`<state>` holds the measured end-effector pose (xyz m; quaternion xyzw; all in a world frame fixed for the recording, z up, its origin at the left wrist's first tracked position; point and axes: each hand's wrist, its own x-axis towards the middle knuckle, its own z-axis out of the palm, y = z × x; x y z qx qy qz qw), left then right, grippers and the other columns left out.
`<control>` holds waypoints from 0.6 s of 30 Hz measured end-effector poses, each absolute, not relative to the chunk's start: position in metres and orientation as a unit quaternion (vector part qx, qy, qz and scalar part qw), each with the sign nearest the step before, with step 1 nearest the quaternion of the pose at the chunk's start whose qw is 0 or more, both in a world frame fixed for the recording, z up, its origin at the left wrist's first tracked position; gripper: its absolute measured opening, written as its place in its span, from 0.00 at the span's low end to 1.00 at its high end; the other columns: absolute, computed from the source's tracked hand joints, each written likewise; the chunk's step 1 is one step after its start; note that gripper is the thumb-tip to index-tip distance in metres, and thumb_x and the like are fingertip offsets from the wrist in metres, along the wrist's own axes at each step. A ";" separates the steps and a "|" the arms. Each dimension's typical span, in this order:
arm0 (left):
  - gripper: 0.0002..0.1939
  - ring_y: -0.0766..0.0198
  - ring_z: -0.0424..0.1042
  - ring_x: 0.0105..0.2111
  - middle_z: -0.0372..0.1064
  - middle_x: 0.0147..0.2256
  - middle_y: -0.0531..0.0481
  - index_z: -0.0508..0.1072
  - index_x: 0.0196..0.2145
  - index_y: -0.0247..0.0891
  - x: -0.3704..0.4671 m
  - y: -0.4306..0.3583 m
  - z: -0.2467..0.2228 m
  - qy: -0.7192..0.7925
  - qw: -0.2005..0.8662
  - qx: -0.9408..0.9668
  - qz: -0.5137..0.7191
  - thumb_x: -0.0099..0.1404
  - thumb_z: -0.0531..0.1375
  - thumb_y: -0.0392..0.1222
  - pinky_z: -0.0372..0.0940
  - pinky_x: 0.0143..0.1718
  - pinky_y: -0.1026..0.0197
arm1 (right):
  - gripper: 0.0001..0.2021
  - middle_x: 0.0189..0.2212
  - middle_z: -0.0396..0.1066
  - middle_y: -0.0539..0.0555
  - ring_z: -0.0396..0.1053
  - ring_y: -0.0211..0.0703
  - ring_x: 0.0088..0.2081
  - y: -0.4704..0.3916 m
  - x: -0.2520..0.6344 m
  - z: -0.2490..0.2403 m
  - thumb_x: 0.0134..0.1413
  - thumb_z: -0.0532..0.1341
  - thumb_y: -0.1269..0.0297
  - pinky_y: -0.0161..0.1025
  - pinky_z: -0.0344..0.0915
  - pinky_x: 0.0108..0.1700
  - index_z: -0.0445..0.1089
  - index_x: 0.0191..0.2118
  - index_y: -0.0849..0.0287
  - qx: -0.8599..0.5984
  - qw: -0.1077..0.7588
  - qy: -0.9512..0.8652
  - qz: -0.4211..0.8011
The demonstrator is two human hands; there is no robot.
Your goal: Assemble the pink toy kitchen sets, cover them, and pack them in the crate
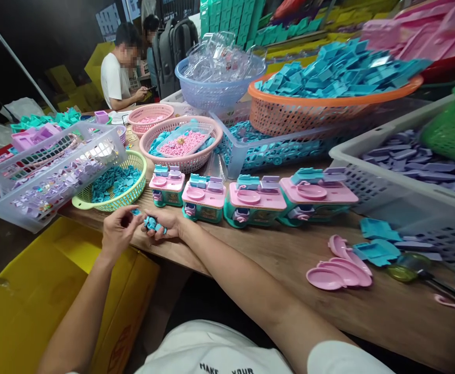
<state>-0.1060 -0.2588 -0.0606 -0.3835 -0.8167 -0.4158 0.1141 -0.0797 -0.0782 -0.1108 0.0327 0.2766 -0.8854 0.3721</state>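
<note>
hands [139, 226] pinching and cupping blue pieces [152, 224], wooden table [246, 254], baskets [180, 143], dim workroom

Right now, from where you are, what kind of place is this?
Probably a little toy workshop. Four pink-topped plastic toy sets stand in a row, an orange plastic basket is heaped with blue plastic parts, and the left hand and right hand hold small blue plastic pieces.

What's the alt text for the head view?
Left hand pinches a small blue piece beside the right hand, which cups several more pieces. Four pink-topped toy units stand in a row on the wooden table, baskets of colourful parts behind.
</note>
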 end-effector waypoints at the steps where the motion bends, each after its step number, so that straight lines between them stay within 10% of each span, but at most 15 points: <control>1: 0.15 0.69 0.63 0.24 0.65 0.27 0.54 0.78 0.44 0.38 -0.099 -0.256 -0.060 -0.811 0.107 -0.429 -0.383 0.66 0.63 0.50 0.60 0.28 0.67 | 0.25 0.22 0.63 0.48 0.61 0.31 0.17 -0.079 -0.079 -0.109 0.73 0.38 0.47 0.19 0.47 0.11 0.62 0.39 0.61 0.042 0.358 0.271 -0.892; 11: 0.22 0.57 0.73 0.45 0.74 0.48 0.42 0.77 0.53 0.35 -0.218 -0.214 0.002 -0.926 0.092 -0.359 -0.070 0.71 0.49 0.43 0.65 0.52 0.61 | 0.31 0.27 0.68 0.55 0.63 0.35 0.20 -0.073 -0.074 -0.102 0.71 0.30 0.46 0.21 0.50 0.11 0.60 0.52 0.62 0.042 0.325 0.305 -0.894; 18: 0.23 0.49 0.77 0.44 0.80 0.42 0.45 0.82 0.45 0.41 -0.298 -0.192 -0.015 -0.939 -0.109 -0.300 0.125 0.49 0.65 0.35 0.68 0.46 0.60 | 0.37 0.43 0.75 0.69 0.76 0.45 0.29 -0.067 -0.072 -0.097 0.69 0.27 0.43 0.23 0.50 0.11 0.59 0.59 0.64 0.001 0.337 0.319 -0.886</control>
